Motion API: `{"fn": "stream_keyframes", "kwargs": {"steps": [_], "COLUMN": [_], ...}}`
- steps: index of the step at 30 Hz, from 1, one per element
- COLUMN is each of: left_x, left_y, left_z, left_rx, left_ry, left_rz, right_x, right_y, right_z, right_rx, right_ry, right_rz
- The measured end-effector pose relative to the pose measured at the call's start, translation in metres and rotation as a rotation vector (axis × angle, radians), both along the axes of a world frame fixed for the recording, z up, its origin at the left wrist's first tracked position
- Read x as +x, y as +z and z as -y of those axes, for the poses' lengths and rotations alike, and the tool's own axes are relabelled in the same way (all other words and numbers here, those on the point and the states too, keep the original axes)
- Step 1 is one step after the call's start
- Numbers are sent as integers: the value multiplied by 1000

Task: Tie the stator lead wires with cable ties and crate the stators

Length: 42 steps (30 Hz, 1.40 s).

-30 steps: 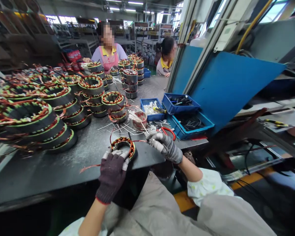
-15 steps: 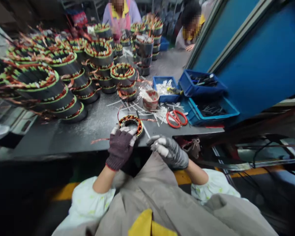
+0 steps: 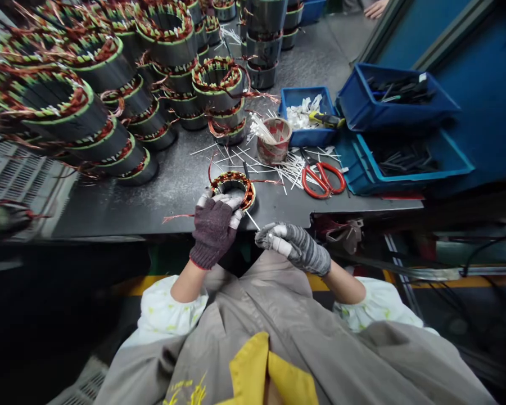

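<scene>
A motor stator point(image 3: 249, 198) with copper windings lies at the table's front edge. My left hand point(image 3: 215, 228), in a dark purple knitted glove with white fingertips, is closed on its near left rim. Out of the stator's near right side runs a thin white strip point(image 3: 253, 220), slanting down to my right hand point(image 3: 293, 246). That hand wears a grey glove, and its fingers are pinched around the strip's lower end, just off the table edge. Copper leads stick out from the stator to the left, right and top.
Stacked stators point(image 3: 63, 121) crowd the left and back. Loose white strips, a round tub point(image 3: 274, 147) of strips and red-handled scissors point(image 3: 324, 181) lie beyond my hands. Blue bins point(image 3: 409, 183) stand at right, near a small bin point(image 3: 310, 138) holding white pieces and a yellow-handled tool. Another person's hand point(image 3: 376, 9) shows at the back.
The view has tilted down and come closer to the table. The white strip now runs taut-looking between the stator and my right hand; my left hand keeps its hold on the stator.
</scene>
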State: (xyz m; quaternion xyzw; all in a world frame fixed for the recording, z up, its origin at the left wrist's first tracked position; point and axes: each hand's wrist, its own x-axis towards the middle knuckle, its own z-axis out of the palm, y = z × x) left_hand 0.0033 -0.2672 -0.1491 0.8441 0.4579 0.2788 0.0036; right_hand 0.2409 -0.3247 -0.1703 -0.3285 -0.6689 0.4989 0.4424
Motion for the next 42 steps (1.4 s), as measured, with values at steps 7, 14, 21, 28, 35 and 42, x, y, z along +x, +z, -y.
{"fn": "stream_keyframes", "kwargs": {"steps": [7, 14, 21, 28, 35, 42], "left_x": [15, 19, 17, 7, 9, 14], "left_y": [-5, -1, -7, -3, -5, 1], "left_z": [1, -5, 0, 1, 2, 3], "left_rx": [-32, 24, 58, -8, 16, 8], "left_ry": [239, 119, 121, 7, 51, 61], "left_rz": [279, 228, 148, 144, 93, 99], "right_x": [-35, -45, -44, -30, -30, -4], "right_y": [-4, 5, 6, 9, 28, 51], "right_z": [-35, -44, -55, -60, -56, -52], "right_rx": [-269, -501, -279, 140, 352, 202], "right_ry": [-189, -402, -388, -348, -381, -463], "right_rz": [-269, -340, -42, 292, 540, 64]}}
